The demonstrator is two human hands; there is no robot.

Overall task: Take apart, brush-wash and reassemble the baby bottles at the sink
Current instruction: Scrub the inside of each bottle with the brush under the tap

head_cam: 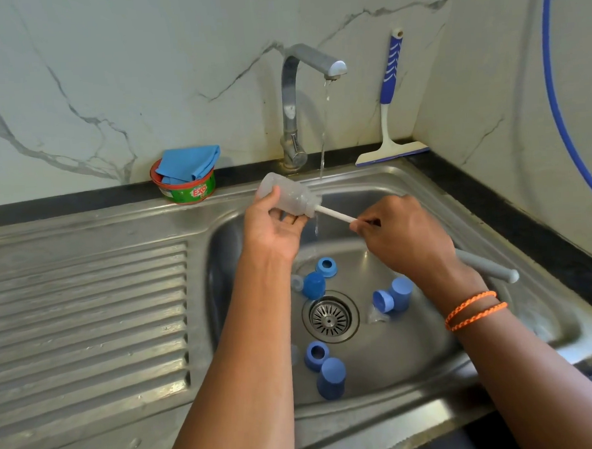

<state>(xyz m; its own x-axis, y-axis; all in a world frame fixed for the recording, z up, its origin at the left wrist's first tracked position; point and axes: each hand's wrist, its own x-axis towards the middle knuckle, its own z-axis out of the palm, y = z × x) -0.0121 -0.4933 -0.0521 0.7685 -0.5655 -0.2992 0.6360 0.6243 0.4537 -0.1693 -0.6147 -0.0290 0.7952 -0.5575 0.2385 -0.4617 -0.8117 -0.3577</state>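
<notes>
Left hand (276,227) grips the clear baby bottle (288,194) over the sink (422,183), neck toward the right hand (403,234). Right hand pinches the bottle brush (335,216) stem, head inside the bottle. Blue caps (314,285) lie below both grips.

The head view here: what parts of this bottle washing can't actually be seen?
- Brush head: inside the cloudy bottle held by the left hand; only the white brush stem shows.
- Middle of the brush: covered by the right hand; its grey handle sticks out behind the wrist.
- Clear pieces beside the blue caps in the sink: too faint to identify.
</notes>
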